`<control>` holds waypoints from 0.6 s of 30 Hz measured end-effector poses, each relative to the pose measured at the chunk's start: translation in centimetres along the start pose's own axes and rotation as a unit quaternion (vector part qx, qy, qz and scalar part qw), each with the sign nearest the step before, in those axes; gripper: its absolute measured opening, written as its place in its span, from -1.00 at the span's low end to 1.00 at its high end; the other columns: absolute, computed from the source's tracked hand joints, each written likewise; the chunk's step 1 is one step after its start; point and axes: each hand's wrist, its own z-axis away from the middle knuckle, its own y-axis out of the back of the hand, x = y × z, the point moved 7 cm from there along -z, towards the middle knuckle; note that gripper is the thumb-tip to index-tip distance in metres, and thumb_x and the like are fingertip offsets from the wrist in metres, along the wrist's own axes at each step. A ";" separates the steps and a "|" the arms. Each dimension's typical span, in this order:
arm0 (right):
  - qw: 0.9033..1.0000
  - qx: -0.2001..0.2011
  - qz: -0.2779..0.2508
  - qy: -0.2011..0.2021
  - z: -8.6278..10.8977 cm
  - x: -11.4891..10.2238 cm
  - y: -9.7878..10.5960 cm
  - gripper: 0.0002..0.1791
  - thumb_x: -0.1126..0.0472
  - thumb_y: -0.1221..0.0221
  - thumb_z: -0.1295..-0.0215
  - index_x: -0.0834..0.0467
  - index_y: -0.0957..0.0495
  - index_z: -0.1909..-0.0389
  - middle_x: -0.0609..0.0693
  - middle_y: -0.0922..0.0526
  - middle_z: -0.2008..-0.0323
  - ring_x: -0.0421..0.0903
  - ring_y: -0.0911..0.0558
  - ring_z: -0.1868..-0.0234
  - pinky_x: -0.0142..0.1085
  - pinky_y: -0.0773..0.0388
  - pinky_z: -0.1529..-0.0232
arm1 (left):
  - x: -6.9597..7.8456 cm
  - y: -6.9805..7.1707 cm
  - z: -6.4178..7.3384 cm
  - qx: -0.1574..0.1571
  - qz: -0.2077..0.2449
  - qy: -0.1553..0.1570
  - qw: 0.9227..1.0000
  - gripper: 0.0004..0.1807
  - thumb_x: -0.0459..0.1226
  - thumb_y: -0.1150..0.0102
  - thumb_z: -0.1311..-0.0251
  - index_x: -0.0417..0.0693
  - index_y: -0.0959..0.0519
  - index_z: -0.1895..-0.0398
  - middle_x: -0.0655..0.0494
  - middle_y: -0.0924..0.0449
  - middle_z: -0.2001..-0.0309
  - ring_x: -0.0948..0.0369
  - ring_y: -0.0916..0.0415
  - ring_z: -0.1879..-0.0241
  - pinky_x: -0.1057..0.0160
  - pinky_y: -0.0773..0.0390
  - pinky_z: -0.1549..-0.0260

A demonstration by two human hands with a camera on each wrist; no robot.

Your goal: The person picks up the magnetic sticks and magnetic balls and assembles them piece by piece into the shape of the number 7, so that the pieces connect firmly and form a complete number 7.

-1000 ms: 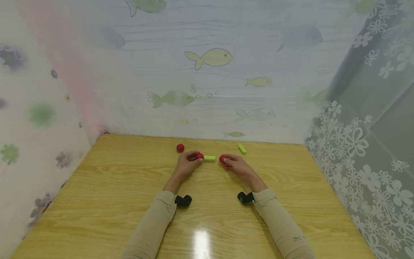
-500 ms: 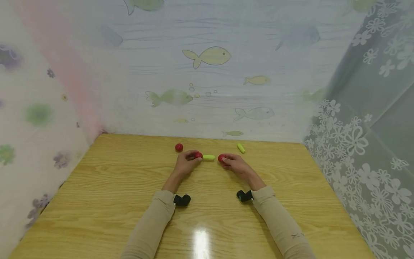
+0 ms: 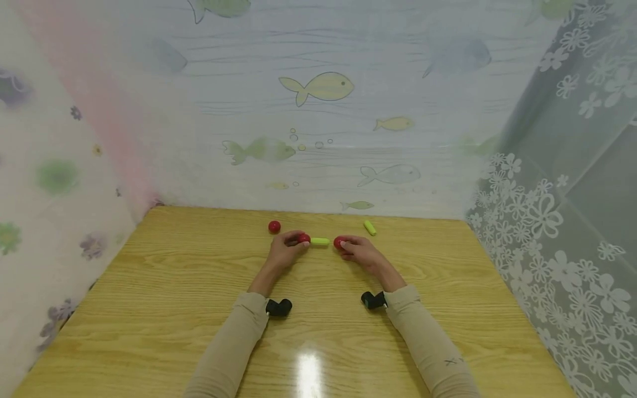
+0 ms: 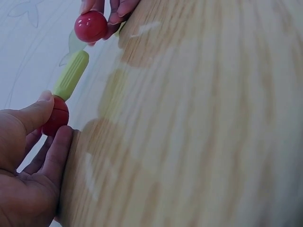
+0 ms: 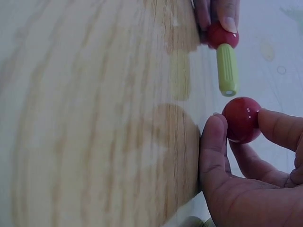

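My left hand holds a glossy red ball between thumb and fingers. A ribbed yellow-green rod sticks out of that ball towards the right hand, touching the ball at one end. My right hand pinches a second red ball between thumb and fingertips. A small gap separates this ball from the rod's free end, where the right wrist view shows a small pale spot. Both hands are low over the wooden table, the pieces held just above its surface.
Behind the left hand lies a loose red ball. Another yellow-green rod rests behind the right hand. A fish-print curtain hangs along the table's back edge, and flowered sheets flank both sides. Black wrist cameras sit at both cuffs.
The whole head view has drifted slightly, so everything appears a little further left. Both hands keep their grips, and the gap between rod and right ball looks nearly the same.
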 end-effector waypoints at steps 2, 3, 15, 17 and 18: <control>1.000 0.000 0.000 0.001 0.0 0.1 0.0 -0.48 0.30 0.07 -0.66 0.48 -0.23 -0.48 0.42 -0.41 -0.36 -0.14 -0.59 0.03 -0.41 -0.64 0.02 | 0.0 0.0 0.1 0.003 -0.004 -0.001 1.000 -0.54 -0.35 -0.34 -0.35 -0.26 -0.58 -0.29 -0.26 -0.60 -0.20 -0.12 -0.57 -0.20 0.01 -0.59 -0.20; 1.000 0.000 0.000 0.001 -0.1 0.1 0.0 -0.48 0.30 0.07 -0.66 0.48 -0.22 -0.48 0.42 -0.40 -0.36 -0.15 -0.59 0.04 -0.41 -0.64 0.03 | 0.0 0.0 0.1 0.004 -0.006 -0.001 1.000 -0.55 -0.35 -0.34 -0.35 -0.26 -0.59 -0.28 -0.25 -0.61 -0.20 -0.11 -0.58 -0.20 0.01 -0.59 -0.20; 0.999 0.009 0.042 -0.004 0.4 0.0 -0.3 -0.51 0.28 0.05 -0.66 0.43 -0.30 -0.46 0.39 -0.42 -0.37 0.04 -0.60 -0.15 -0.33 -0.65 -0.07 | -0.1 -0.2 0.7 0.009 -0.011 -0.002 1.000 -0.55 -0.33 -0.34 -0.35 -0.26 -0.59 -0.27 -0.25 -0.61 -0.21 -0.11 -0.58 -0.20 -0.02 -0.57 -0.22; 0.998 0.010 0.057 -0.001 0.4 -0.2 -0.2 -0.51 0.26 0.05 -0.66 0.43 -0.31 -0.46 0.39 -0.44 -0.35 0.05 -0.61 -0.14 -0.29 -0.65 -0.10 | 0.0 -0.3 0.8 0.009 -0.008 -0.002 1.000 -0.54 -0.33 -0.34 -0.36 -0.27 -0.58 -0.29 -0.25 -0.61 -0.20 -0.11 -0.58 -0.19 0.00 -0.58 -0.21; 0.998 0.011 0.064 0.001 0.4 -0.3 -0.2 -0.51 0.25 0.05 -0.66 0.43 -0.32 -0.46 0.39 -0.46 -0.34 0.05 -0.62 -0.12 -0.27 -0.65 -0.11 | 0.1 -0.3 0.8 0.009 -0.008 -0.002 1.000 -0.54 -0.33 -0.33 -0.36 -0.27 -0.57 -0.29 -0.25 -0.61 -0.20 -0.11 -0.58 -0.19 0.01 -0.58 -0.20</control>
